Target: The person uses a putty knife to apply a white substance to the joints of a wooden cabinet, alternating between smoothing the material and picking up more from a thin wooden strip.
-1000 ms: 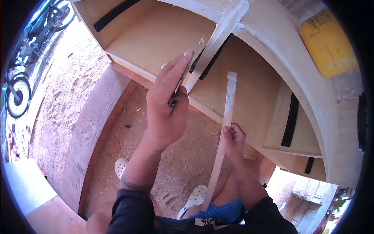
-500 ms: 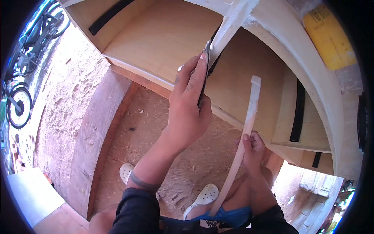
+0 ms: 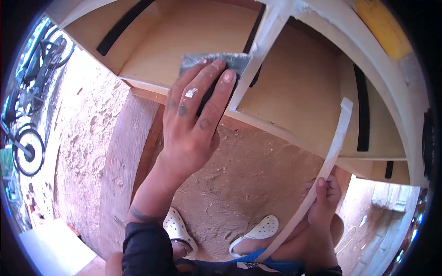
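Observation:
My left hand [image 3: 191, 126] is closed around a putty knife [image 3: 186, 62] with a wide metal blade. White filler marks its edge and my fingers. The blade's right corner meets the white-smeared upright divider [image 3: 264, 50] of a wooden cabinet. My right hand [image 3: 324, 202], lower at the right, grips a long thin wooden strip [image 3: 299, 218]. White paste coats the strip's upper end, and its lower end reaches my lap. Most of the knife's handle is hidden under my left hand.
Open cabinet compartments [image 3: 294, 87] with black slide rails [image 3: 362, 110] fill the top and right. A yellow object [image 3: 380, 25] sits at the upper right. A weathered plank [image 3: 124, 152] lies on the dirt ground, left of my white clogs [image 3: 260, 232]. Motorcycles [image 3: 30, 152] stand far left.
My left hand has moved left and turned, so the blade now shows its flat face instead of its edge. My right hand and the strip have shifted right and slightly down.

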A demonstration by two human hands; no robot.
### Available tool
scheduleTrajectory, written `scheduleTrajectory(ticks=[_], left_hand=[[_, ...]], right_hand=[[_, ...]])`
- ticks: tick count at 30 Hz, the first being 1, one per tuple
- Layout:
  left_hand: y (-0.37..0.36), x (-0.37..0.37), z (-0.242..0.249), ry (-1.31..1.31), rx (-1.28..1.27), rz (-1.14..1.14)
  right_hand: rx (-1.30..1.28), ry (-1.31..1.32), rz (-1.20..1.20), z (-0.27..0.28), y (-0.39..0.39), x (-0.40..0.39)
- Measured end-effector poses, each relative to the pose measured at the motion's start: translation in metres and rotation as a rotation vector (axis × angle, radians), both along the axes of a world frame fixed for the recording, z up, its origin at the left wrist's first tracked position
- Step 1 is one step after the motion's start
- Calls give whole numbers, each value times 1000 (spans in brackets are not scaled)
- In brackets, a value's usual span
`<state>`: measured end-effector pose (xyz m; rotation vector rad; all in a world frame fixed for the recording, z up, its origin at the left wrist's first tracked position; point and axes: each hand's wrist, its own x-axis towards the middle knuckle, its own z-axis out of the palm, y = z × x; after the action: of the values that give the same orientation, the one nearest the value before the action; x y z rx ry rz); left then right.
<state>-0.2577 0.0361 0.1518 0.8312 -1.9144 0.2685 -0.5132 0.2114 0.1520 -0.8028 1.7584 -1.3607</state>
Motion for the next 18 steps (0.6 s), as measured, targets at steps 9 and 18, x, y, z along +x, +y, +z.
scheduleTrajectory(ticks=[9, 18], left_hand=[[-9, -7, 15, -306, -115, 52], [-2, -5, 22, -244, -188, 53]], right_hand=[[8, -26, 33, 6, 13, 11], [19, -48, 59, 3, 7, 13]])
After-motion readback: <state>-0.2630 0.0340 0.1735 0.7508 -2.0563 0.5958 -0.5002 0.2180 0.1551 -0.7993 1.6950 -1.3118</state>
